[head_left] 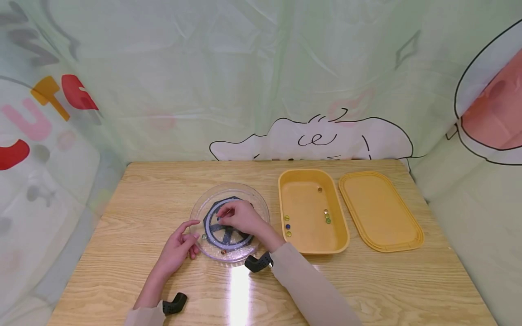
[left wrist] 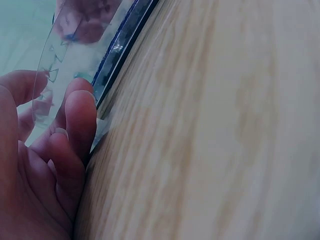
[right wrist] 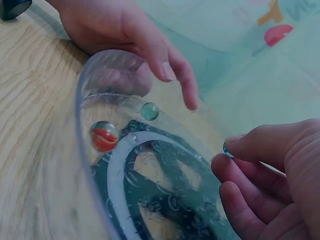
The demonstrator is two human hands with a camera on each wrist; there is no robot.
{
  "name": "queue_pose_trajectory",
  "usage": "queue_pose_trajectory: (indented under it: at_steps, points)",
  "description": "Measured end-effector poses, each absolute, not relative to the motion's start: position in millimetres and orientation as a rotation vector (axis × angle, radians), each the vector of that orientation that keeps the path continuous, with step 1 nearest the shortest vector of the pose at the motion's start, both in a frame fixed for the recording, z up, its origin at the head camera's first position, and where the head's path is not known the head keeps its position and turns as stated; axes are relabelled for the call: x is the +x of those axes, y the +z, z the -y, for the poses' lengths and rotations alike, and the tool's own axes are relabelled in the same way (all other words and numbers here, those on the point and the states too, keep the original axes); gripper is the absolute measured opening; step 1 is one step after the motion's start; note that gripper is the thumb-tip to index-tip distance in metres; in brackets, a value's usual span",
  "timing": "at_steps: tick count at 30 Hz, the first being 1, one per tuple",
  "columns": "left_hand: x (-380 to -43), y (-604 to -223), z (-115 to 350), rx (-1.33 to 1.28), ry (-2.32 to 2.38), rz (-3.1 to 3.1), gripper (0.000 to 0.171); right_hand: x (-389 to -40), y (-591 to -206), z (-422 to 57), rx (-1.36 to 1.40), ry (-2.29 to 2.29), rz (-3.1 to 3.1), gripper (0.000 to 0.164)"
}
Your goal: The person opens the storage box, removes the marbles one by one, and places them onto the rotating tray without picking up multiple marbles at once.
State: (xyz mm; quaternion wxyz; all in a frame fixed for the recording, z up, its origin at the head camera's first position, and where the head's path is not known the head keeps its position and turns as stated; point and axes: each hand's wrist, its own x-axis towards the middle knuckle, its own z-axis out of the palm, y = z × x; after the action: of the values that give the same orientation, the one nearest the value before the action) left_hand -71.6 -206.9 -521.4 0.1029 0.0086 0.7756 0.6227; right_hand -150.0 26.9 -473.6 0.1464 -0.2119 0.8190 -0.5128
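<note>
A clear round bowl [head_left: 261, 194] stands on the wooden table; a dark wheel-like shape [head_left: 227, 234] with a pale ring shows through its bottom. My right hand [head_left: 241, 218] is over the bowl, pinching a small blue marble [right wrist: 227, 150] between thumb and index finger; the fingertips hide most of it. At the bowl's left side my left hand [head_left: 177, 249] straddles the wall, thumb and index finger over the rim and the other fingers curled against the outside. Inside the bowl lie a greenish marble [right wrist: 150, 111] and a red-streaked marble [right wrist: 104, 136].
Right of the bowl stands a yellow tray [head_left: 303, 181] with several marbles near its sides, among them a blue marble [head_left: 287, 226] and a brown marble [head_left: 320, 189]. Beside it lies a flat yellow lid [head_left: 383, 210]. A printed curtain [head_left: 244, 81] hangs behind the table.
</note>
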Motion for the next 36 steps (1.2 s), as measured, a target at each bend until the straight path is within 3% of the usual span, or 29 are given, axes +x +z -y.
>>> queue_pose_trajectory:
  at_steps: [36]
  points:
    - [-73,-522,208,-0.016,1.821,-2.29,0.038,-150,-485,-27,-0.666,-1.42,-2.322,0.013]
